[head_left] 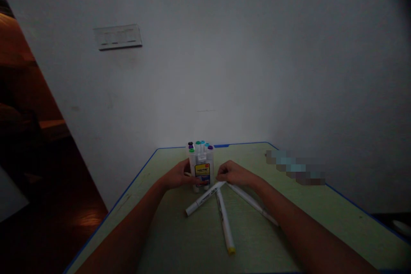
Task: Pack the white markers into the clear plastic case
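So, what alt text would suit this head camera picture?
In dim light, a left hand and a right hand flank a clear box of upright markers on a green table. The right hand sits at the point where three white markers fan out toward the viewer. Behind is a pale wall with a switch plate.

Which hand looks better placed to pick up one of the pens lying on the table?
Right, most likely. The right hand rests at the gathered ends of the three loose pens, while the left hand is against the side of the pen box.
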A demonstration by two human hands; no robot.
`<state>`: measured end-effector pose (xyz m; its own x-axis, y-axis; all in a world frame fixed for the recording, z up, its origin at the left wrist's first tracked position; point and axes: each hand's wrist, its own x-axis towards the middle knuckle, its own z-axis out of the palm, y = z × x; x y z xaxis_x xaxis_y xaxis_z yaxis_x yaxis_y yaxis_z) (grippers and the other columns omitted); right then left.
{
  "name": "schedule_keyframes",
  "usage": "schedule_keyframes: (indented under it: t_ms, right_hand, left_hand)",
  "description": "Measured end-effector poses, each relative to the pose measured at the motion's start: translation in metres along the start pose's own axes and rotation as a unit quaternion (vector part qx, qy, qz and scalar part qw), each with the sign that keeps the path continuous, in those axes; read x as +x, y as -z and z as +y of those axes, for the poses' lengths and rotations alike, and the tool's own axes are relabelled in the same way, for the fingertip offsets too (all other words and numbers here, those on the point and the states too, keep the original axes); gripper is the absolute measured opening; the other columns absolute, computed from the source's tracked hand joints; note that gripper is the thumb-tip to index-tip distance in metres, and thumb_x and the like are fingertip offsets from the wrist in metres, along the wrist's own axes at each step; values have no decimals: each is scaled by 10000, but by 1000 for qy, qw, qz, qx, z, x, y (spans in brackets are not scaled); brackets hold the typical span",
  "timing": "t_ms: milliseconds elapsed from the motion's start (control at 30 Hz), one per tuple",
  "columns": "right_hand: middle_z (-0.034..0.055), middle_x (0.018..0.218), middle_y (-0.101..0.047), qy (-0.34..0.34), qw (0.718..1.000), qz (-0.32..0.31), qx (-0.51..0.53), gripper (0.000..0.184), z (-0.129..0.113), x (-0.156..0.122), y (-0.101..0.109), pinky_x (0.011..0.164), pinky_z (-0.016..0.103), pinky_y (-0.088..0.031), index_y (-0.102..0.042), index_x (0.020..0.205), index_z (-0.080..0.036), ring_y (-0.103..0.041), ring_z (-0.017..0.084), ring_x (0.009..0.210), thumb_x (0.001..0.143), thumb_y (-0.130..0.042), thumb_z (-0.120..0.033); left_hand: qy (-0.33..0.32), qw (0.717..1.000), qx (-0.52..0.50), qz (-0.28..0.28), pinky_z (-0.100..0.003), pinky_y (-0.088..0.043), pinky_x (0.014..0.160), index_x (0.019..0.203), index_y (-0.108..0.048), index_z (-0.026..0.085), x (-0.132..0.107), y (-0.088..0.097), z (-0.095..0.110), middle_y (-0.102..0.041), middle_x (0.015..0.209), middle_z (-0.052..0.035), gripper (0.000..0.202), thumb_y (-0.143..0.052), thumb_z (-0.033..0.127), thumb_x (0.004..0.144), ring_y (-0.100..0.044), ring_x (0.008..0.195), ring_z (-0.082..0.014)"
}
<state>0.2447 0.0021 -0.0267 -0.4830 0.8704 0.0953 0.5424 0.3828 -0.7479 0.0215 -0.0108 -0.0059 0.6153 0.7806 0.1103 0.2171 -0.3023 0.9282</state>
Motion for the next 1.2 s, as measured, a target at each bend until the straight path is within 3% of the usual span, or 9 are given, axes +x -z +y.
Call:
schedule_keyframes:
  t_ms: [800, 1000, 1100, 1200]
  right_hand:
    - [-27, 485, -435, 7, 1000, -2, -6, 166, 5, 3, 0, 435, 204, -263, -568, 569, -108, -373, 84, 460, 626, -503, -250]
    - [-37, 472, -419, 13, 1000, 0, -11, 168, 6, 2, 1, 436, 207, -258, -566, 555, -113, -371, 85, 459, 634, -502, -247]
    - [-36, 472, -425, 11, 1000, 2, -10, 170, 7, 4, -1, 443, 208, -266, -561, 547, -112, -380, 87, 467, 644, -502, -239]
    - [-18, 503, -474, 12, 999, 19, -23, 160, -1, 5, 2, 464, 211, -295, -580, 577, -110, -414, 96, 490, 659, -503, -224]
  left_hand:
    - [36, 995, 94, -24, -366, -468, 751, 1099, -468, 161, -3, 9, 3, -570, 1110, -111, 599, -717, 272, 566, -530, 1005, -262]
    - [41, 989, 141, -35, -320, -464, 749, 1125, -463, 171, -9, 21, 11, -554, 1130, -90, 559, -623, 159, 589, -545, 961, -214]
    - [74, 978, 197, -3, -289, -475, 697, 1081, -506, 152, -15, 31, 15, -556, 1120, -95, 515, -517, 91, 569, -554, 937, -208]
    - [85, 951, 282, 97, -283, -479, 648, 931, -587, 136, -29, 31, 31, -623, 963, -80, 365, -492, 109, 579, -591, 805, -191]
